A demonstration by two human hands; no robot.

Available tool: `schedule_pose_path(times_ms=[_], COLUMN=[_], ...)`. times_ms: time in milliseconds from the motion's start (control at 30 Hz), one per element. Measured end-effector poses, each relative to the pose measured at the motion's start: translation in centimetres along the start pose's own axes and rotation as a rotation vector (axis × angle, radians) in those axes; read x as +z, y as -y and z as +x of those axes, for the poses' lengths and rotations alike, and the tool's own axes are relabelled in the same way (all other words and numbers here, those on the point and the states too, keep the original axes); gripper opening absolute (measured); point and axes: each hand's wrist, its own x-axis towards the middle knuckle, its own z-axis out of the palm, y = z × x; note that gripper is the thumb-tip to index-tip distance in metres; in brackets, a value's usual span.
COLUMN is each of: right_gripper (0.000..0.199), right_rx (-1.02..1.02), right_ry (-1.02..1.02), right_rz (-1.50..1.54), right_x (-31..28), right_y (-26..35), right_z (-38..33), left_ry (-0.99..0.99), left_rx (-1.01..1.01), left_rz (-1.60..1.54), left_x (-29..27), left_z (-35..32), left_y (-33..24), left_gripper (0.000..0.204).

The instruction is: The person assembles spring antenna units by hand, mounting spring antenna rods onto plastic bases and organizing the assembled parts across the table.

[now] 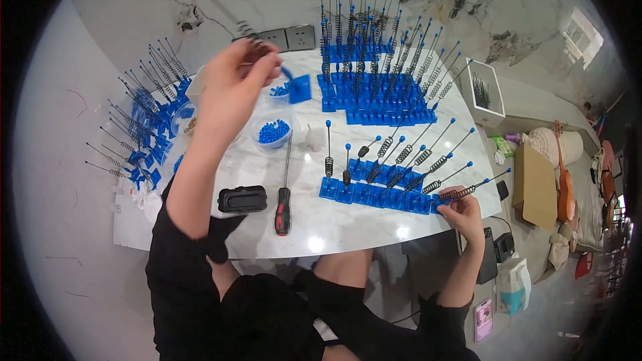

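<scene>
My left hand (242, 75) is raised over the left part of the table, fingers closed around a blue-based spring piece. Its black coil and rod (247, 29) rise up and left, blurred, to a blue ball tip, while its square blue base (300, 89) shows beyond my fingers. Down at the table's right edge, my right hand (462, 212) pinches the last spring piece (447, 195) of the front row. That row of blue square bases (364, 194) stands side by side, with coils and ball-tipped rods leaning in different directions. A second, shorter row (381, 172) stands behind it.
Dense rows of similar pieces (378, 97) fill the back right; more pile up at the left (144, 113). A bowl of small blue balls (273, 132), a screwdriver (283, 210) and a black case (242, 198) lie mid-left. A white box of black rods (483, 97) sits beyond the right edge.
</scene>
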Motion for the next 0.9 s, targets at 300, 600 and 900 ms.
schedule_pose_path(times_ms=[300, 600, 900], right_gripper=[0.026, 0.019, 0.024], right_rx=[-0.167, -0.138, -0.093], right_ry=[-0.200, -0.224, 0.005], right_rz=[0.071, -0.228, -0.239], right_x=[-0.4, -0.7, 2.7], right_y=[-1.4, 1.1, 4.5], right_z=[3.4, 12.4, 14.6], left_ry=[0.336, 0.428, 0.512], left_rx=[-0.003, -0.082, -0.066], left_rz=[0.418, 0.336, 0.465], left_x=[4.4, 6.0, 6.2], left_z=[5.0, 4.5, 4.4], left_y=[8.7, 12.4, 13.3], left_gripper=[0.016, 0.013, 0.014])
